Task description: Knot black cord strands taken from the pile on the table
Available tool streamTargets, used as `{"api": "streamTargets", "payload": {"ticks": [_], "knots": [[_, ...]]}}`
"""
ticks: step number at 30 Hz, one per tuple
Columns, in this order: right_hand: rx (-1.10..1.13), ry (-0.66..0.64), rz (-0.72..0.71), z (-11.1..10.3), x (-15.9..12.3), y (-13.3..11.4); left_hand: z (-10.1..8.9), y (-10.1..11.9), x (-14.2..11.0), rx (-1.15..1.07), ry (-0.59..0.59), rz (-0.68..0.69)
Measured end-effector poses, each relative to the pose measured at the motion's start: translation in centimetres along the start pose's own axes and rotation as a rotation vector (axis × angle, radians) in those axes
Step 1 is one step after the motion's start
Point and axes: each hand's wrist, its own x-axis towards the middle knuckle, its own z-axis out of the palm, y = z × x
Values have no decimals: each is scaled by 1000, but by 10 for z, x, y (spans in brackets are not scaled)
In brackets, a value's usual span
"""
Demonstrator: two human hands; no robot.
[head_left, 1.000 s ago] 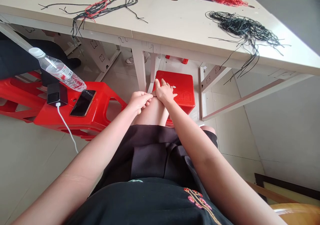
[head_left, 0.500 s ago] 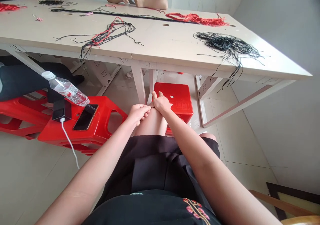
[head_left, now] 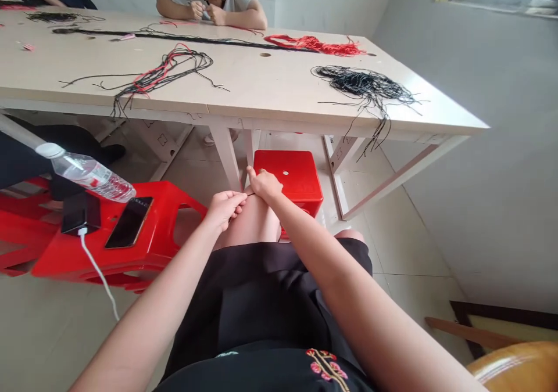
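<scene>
My left hand (head_left: 224,206) rests on my bare knee (head_left: 255,223) with its fingertips pinched together; whatever they hold is too thin to make out. My right hand (head_left: 264,184) sits just beyond it on the same knee, thumb raised and fingers curled down, touching the left fingertips. Both hands are below the front edge of a long pale table (head_left: 261,99). On the table lie a bundle of black cords (head_left: 361,84), a bundle of red cords (head_left: 314,43) and a loose mix of red and black cords (head_left: 161,72).
A red stool (head_left: 300,177) stands under the table past my knee. A second red stool (head_left: 170,218) at my left carries a phone (head_left: 128,222), a power bank (head_left: 81,213) with a white cable, and a lying water bottle (head_left: 87,174). A person (head_left: 209,3) sits across the table.
The view has tilted up, showing more of the table and the person opposite. My hands stay on the knee; the right hand's fingers went from spread to curled.
</scene>
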Motion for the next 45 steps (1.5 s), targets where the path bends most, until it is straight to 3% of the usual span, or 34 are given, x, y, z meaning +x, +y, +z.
{"api": "streamTargets", "payload": {"ticks": [15,28,45], "knots": [[12,26,-22,7,2,5,-2,-2,-8,32,33,61],[16,62,-31,10,2,10,-5,-19,-3,166,176,235],[29,37,-23,11,1,9,-24,-23,-10,99,139,354]]}}
